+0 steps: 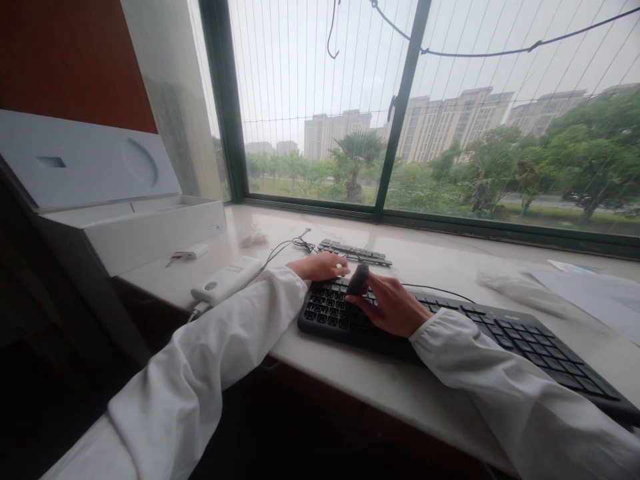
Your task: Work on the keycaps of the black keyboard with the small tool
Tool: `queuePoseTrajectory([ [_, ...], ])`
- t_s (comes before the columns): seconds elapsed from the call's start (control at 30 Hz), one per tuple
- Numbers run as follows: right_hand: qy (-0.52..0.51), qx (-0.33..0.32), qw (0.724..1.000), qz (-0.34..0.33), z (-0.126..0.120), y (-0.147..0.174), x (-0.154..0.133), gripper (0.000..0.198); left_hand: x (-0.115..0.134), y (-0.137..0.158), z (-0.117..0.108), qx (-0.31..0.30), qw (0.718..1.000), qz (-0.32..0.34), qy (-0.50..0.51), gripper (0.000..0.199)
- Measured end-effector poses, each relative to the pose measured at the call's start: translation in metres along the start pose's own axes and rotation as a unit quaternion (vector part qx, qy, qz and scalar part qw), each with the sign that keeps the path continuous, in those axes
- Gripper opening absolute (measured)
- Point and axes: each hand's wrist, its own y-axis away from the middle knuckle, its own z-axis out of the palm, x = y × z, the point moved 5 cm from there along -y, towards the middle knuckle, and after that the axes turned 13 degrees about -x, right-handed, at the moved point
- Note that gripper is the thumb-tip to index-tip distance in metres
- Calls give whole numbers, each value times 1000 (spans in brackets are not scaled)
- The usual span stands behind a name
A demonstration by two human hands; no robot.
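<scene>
A black keyboard [465, 320] lies along the front of the pale sill. Its left section shows bare switch sockets, while keycaps cover the right section. My right hand [395, 305] is above the bare section, pinching a small dark tool that looks like a brush [358, 279], its ribbed or bristly end upward. At the keyboard's far left edge is my left hand [323, 265], fingers curled close together; whatever they may hold is hidden. Just behind that hand, loose black keycaps [355, 252] sit in rows on the sill.
To the left are a white power bank [227, 279] with a cable plugged in, a small white item [193, 252] and an open white box [155, 227]. A dark cable [285, 247] trails behind my left arm. Clear plastic wrapping [520, 287] and papers [590, 297] lie right, beneath the window.
</scene>
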Motion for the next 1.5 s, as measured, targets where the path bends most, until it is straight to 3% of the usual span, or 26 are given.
queuePoseTrajectory([
  [0.27, -24, -24, 999, 14, 0, -1, 0, 35, 4, 3, -2, -7, 1000, -3, -1, 23],
  [0.67, -21, 9, 1000, 12, -3, -1, 1, 22, -2, -3, 1, -6, 1000, 12, -9, 29],
  [1.0, -15, -23, 999, 22, -1, -3, 0, 31, 5, 2, -2, -4, 1000, 10, -2, 26],
  [1.23, 52, -15, 998, -39, 0, -1, -11, 14, 3, 0, -1, -5, 1000, 7, -8, 32],
  [1.37, 92, -7, 995, -24, -1, -1, -8, 8, 2, -2, 0, -5, 1000, 6, -19, 30],
  [1.5, 37, 32, 999, 3, -5, 1, 0, 10, 2, -2, 0, -5, 1000, 5, -20, 31],
])
